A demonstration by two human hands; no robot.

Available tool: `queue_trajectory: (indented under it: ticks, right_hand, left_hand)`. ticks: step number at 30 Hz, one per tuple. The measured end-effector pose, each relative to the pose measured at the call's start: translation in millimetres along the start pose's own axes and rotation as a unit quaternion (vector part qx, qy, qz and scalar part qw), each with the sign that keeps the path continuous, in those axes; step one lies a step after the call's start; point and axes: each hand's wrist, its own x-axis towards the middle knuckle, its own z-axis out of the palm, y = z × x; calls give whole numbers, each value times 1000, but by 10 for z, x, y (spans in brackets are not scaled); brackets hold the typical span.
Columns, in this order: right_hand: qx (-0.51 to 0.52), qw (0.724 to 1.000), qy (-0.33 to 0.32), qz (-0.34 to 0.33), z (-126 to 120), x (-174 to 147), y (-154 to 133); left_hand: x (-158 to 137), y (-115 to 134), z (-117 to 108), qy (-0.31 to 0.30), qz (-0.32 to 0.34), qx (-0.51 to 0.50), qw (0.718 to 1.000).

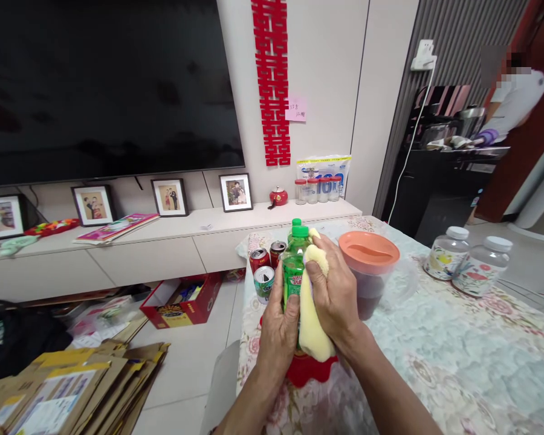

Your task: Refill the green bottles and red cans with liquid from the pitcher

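Note:
Upright in front of me is a green plastic bottle (294, 266) with a green cap. My left hand (278, 323) is wrapped round its left side. In my right hand (338, 290) a pale yellow cloth (315, 326) is gripped and pressed against the bottle's right side. Part of the label is hidden by the cloth and fingers. A second green-capped bottle (296, 222) stands just behind. Close on the left are a green can (263, 285) and two dark red cans (259, 260). Beneath my hands lies a red scalloped mat (312, 371).
A jug with an orange lid (369, 249) stands right of my hands on the flowered tablecloth (430, 338). Farther right are two white-capped jars (483, 266). Flattened cardboard (72, 386) and a red box (184, 302) occupy the floor at left. Another person (517, 103) is at the back right.

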Motion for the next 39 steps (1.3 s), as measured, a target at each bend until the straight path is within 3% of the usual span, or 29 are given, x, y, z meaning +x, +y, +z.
queue_trajectory:
  ticks: [2,5,7,15,21,23,26,31,34,39]
  right_hand:
    - [46,997,7,65,-48,33,-5]
    - [132,969,-10,209,-94,77,-15]
    - [152,956,-29,249,-86,84,-21]
    - [74,973,-70,205,148,-63,-100]
    - [42,975,-143,167,173,-89,-148]
    - [40,976,-148,156,134,-63,-123]
    - [35,980,-130,147,59,-23,-63]
    - [38,983,-103,144,-39,13,-18]
    - [51,984,-86,147,-77,33,-33]
    - [37,987,-7,157,-166,98,-20]
  left_hand:
    - [-47,75,-20,-10,-2,22,1000]
    - [-77,142,-41,-4,13,57,998]
    - [-66,156,-40,15,27,71,997]
    - [175,221,-106,60,-11,71,996]
    - [356,324,-166,119,48,95,987]
    - [377,363,-169,90,32,66,993]
    - [387,405,-178,-6,-1,-8,1000]
    - [468,338,-192,-123,6,-132,984]
    - [531,232,-159,-151,23,-164,975]
    - [492,71,-84,-173,24,-105,979]
